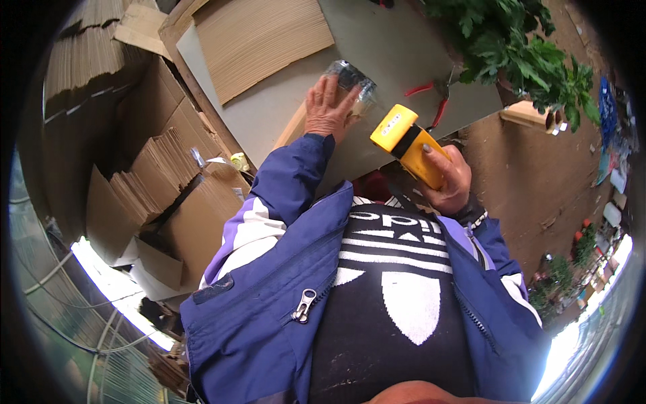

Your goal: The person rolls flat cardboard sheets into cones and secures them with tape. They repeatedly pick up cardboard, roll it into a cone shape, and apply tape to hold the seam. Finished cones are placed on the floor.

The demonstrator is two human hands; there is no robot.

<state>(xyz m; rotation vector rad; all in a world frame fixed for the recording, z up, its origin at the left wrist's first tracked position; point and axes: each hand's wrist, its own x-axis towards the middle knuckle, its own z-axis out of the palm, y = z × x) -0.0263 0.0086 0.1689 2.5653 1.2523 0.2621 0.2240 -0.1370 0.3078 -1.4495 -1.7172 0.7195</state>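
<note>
My left hand lies with its fingers spread over a long, narrow cardboard-coloured piece. Clear, shiny plastic with something dark under it wraps the far end, by my fingertips. My right hand is closed around a boxy yellow handheld tool with a black band; its kind does not show. The tool is held up at the near edge of the grey table, its blunt end pointing toward the wrapped end but apart from it. Beyond the tool lie red-handled pruning shears.
A flat cardboard sheet lies on the table's far left. Leafy green plants overhang the far right. Cardboard boxes with stacked cardboard stand to the left. A hollow cardboard tube is at the right, above brown ground.
</note>
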